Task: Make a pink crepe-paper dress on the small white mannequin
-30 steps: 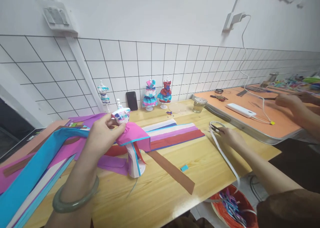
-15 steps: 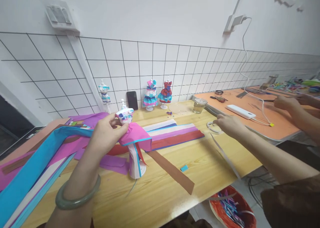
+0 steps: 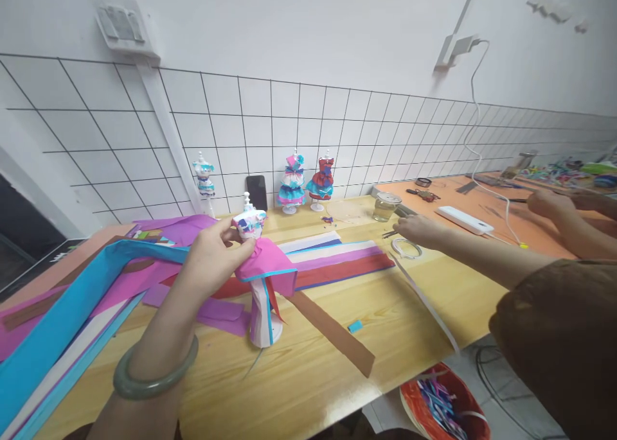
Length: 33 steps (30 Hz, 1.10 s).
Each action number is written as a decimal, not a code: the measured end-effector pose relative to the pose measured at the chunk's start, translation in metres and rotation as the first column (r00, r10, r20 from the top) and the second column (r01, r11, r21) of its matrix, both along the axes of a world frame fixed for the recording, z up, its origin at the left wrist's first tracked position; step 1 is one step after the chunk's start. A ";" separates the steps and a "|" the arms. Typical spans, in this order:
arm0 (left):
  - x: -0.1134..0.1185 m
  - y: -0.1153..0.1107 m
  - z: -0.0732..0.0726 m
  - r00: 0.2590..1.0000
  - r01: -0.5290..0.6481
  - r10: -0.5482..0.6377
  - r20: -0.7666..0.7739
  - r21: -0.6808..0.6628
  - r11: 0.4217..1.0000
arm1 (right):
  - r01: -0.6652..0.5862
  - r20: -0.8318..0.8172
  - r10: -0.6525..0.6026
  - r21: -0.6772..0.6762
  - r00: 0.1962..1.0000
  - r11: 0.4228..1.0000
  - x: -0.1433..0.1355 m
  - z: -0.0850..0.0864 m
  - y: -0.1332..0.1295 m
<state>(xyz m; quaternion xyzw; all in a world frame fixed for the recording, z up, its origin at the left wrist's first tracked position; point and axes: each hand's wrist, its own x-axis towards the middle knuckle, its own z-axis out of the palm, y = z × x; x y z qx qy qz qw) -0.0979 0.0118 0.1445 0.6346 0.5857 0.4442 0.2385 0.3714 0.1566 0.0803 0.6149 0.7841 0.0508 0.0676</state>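
My left hand [image 3: 219, 250] is closed around the upper part of a small white dress form [image 3: 250, 224]. Pink fabric with a blue edge [image 3: 265, 260] hangs from its waist, over a white piece with a blue stripe [image 3: 261, 311]. The form stands upright on its round base. My right hand [image 3: 417, 228] is closed on a slim tool with two thin tips [image 3: 389, 233], further right above the table. Under that hand lie a coil of white cord [image 3: 406, 248] and a long pale strip [image 3: 427, 302].
Fabric strips [image 3: 337, 270] lie behind the form, with more [image 3: 110, 260] at left. Dressed miniature forms [image 3: 292, 186] and a phone [image 3: 256, 192] stand by the wall. A lidded glass [image 3: 384, 209] stands near the orange table [image 3: 506, 231]. Another person's hands [image 3: 554, 209] are at far right.
My right hand has moved left, towards the glass, and the thin tips of its tool now show. My left hand still holds the dress form; the view has shifted slightly.
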 end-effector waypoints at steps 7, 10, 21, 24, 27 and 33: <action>0.000 0.001 -0.002 0.999 0.010 -0.009 -0.033 0.025 1.000 | 0.113 -0.072 -0.125 -0.152 0.990 0.982 0.008 -0.051 -0.012; 0.001 0.002 -0.004 0.999 0.015 -0.013 -0.046 0.026 1.000 | 0.091 -0.160 -0.112 -0.132 0.981 0.987 0.012 -0.066 -0.018; 0.004 0.005 -0.008 0.995 0.021 -0.018 -0.097 0.030 0.999 | 0.216 -0.450 -0.191 0.005 0.872 0.976 0.033 -0.090 -0.031; 0.005 0.005 -0.008 0.995 0.021 -0.018 -0.097 0.030 0.999 | 0.255 -0.478 -0.218 0.013 0.851 0.967 0.034 -0.093 -0.036; 0.006 0.006 -0.008 0.995 0.025 -0.022 -0.101 0.023 0.999 | 0.270 -0.496 -0.235 -0.001 0.836 0.963 0.034 -0.094 -0.040; 0.006 0.007 -0.010 0.992 0.023 -0.023 -0.123 0.000 1.000 | 0.284 -0.489 -0.260 -0.026 0.833 0.959 0.031 -0.094 -0.041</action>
